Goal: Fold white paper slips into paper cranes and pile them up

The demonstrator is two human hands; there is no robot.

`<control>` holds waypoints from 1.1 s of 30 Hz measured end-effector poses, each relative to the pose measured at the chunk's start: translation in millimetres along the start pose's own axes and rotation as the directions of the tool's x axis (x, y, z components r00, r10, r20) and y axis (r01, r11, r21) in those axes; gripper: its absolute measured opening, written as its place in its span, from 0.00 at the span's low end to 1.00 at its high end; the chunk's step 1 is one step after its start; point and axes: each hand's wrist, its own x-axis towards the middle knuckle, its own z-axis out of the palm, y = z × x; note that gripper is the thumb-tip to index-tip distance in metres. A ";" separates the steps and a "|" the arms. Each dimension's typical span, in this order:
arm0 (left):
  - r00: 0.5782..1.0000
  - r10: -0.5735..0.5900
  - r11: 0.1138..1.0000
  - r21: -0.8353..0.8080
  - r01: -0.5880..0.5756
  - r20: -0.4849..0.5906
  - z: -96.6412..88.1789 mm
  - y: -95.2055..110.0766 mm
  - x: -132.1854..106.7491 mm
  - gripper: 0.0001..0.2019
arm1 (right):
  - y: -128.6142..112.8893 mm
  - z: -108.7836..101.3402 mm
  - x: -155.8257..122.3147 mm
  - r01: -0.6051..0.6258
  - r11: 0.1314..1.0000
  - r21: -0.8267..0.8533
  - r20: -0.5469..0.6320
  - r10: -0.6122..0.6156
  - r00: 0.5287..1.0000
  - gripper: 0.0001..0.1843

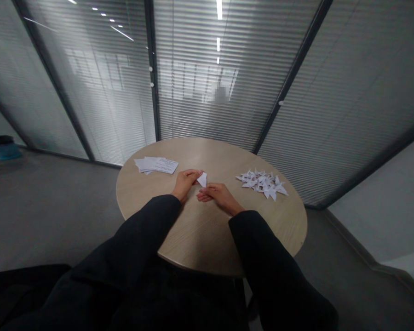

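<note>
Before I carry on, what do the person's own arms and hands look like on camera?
The left sleeve and right sleeve are long, loose and near-black, plain as far as I can see, ending around the wrists. The left hand and right hand are bare, without gloves; I can make out no rings or watch.

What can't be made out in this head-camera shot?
Head view, all:
Paper: corners hidden by fingers of the left hand and right hand.
Sheets: print too small.
Folded pieces: overlap hides their count.
Table: near rim partly hidden by sleeves.
</note>
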 end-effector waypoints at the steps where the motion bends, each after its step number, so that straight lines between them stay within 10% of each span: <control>1: 1.000 -0.016 1.000 -0.011 0.016 0.004 -0.1 -0.2 0.2 0.21 | -0.3 -0.1 -1.0 0.000 1.000 -0.015 0.007 0.000 1.000 0.20; 15: 0.989 -0.143 0.988 -0.062 0.140 -0.031 -4.4 -2.1 4.8 0.15 | -2.0 -7.2 1.3 0.254 0.801 -0.542 -0.153 -0.392 0.907 0.19; 33: 0.992 -0.122 0.993 0.013 0.121 0.028 -4.5 -3.4 2.6 0.14 | -2.0 -8.5 1.4 0.335 0.748 -0.573 -0.076 -0.456 0.887 0.23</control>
